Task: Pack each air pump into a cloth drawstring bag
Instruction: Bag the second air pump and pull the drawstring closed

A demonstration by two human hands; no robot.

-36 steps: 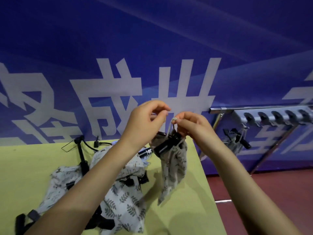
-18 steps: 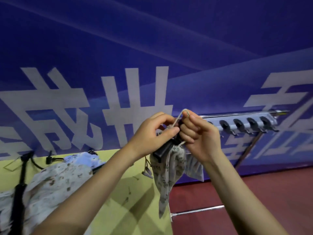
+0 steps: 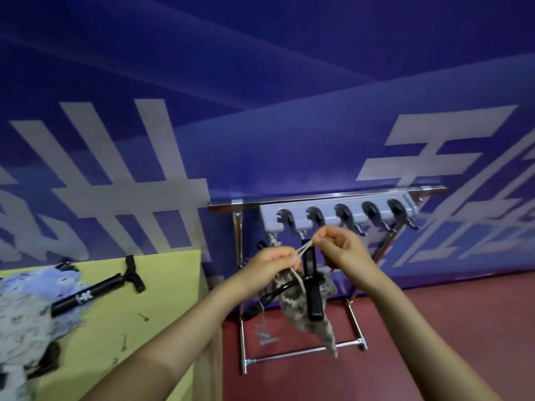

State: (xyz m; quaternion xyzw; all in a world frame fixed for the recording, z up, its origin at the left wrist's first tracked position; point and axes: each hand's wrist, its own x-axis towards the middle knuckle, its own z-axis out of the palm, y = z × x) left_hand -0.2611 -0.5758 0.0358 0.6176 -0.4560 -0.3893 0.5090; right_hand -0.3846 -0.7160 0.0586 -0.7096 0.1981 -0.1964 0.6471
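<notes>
Hands parted, stretching drawstring [image 3: 304, 250]; one bagged pump [image 3: 311, 287], one on table [image 3: 92, 293]

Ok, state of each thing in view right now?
Leaf-print cloth drawstring bag: held up off the table, pump handle sticking out.
Beige drawstring: pulled taut between both hands.
Left hand: pinches string.
Right hand: pinches string.
Black air pump on table: unpacked.

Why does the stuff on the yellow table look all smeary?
In the head view, the cloth bags at the left edge are smeared by motion blur and wide-angle stretch; the air pump on the yellow table is slightly soft; the left hand and right hand pulling the drawstring look sharper.
</notes>
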